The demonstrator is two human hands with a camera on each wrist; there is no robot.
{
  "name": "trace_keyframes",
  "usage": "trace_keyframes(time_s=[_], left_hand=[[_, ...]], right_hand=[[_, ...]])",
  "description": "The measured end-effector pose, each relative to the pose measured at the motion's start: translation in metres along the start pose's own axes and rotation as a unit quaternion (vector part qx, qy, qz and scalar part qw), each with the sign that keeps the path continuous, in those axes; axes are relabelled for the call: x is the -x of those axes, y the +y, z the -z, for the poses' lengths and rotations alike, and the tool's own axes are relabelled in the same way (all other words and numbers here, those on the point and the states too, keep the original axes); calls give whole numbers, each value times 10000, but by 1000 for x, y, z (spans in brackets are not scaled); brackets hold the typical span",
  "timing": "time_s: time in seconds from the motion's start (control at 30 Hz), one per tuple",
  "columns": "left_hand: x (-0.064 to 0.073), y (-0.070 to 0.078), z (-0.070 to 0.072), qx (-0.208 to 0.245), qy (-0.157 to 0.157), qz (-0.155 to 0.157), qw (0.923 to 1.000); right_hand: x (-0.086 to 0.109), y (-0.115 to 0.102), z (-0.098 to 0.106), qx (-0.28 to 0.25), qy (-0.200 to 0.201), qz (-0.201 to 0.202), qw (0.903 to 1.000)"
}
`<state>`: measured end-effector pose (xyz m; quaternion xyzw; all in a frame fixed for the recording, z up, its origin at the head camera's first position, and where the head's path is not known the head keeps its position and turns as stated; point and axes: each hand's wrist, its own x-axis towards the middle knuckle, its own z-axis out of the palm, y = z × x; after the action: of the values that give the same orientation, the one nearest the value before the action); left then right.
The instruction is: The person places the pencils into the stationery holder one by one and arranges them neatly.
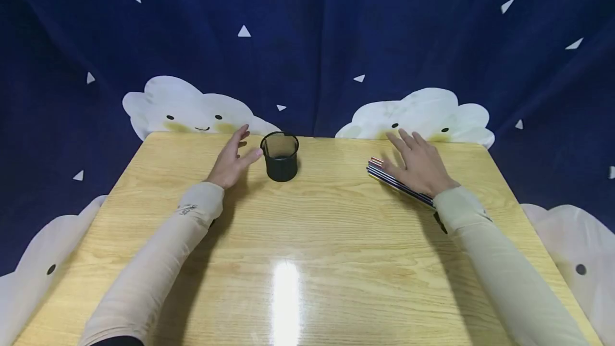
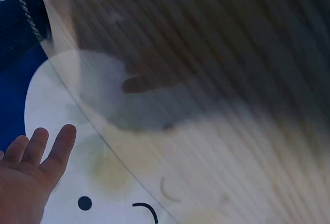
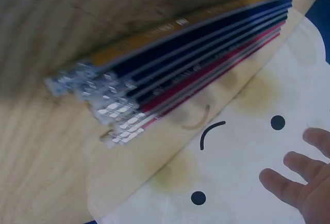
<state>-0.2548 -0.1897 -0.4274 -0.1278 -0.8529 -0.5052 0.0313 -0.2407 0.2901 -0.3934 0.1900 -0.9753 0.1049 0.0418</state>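
Note:
Near the far edge of the table stands a black mesh pen cup (image 1: 282, 167), upright, its open top facing up. My left hand (image 1: 233, 162) is just left of the cup with fingers extended, the thumb tip right at its rim in the head view. Toward the right lies a bundle of pencils (image 1: 396, 181), side by side. In the right wrist view the pencils (image 3: 201, 53) show yellow, dark blue and red bodies with shiny, silvery near ends. Over the bundle, my right hand (image 1: 423, 167) has its fingers spread and partly covers it.
The wooden table (image 1: 336, 260) has a bright light reflection near its front. Behind it hangs a dark blue curtain (image 1: 288, 68) with white triangles and smiling clouds, close to the far edge.

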Motion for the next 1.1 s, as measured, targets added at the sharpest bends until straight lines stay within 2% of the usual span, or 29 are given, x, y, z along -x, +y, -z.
trace_keyframes(time_s=[0.27,0.5,0.7,0.87,1.1], left_hand=[[2,1,-14,413,-265,162,9987],[3,2,-26,457,-527,419,9967],[-2,5,-35,415,-480,462,9969],[-6,6,-40,532,-467,459,9964],[-9,8,-46,368,-423,546,9969]], right_hand=[[19,1,-15,-11,-136,176,9998],[27,-2,-26,53,75,116,9999],[30,-3,-31,156,143,88,9997],[31,-5,-33,360,-23,23,9993],[31,-6,-32,415,-262,-70,9988]])
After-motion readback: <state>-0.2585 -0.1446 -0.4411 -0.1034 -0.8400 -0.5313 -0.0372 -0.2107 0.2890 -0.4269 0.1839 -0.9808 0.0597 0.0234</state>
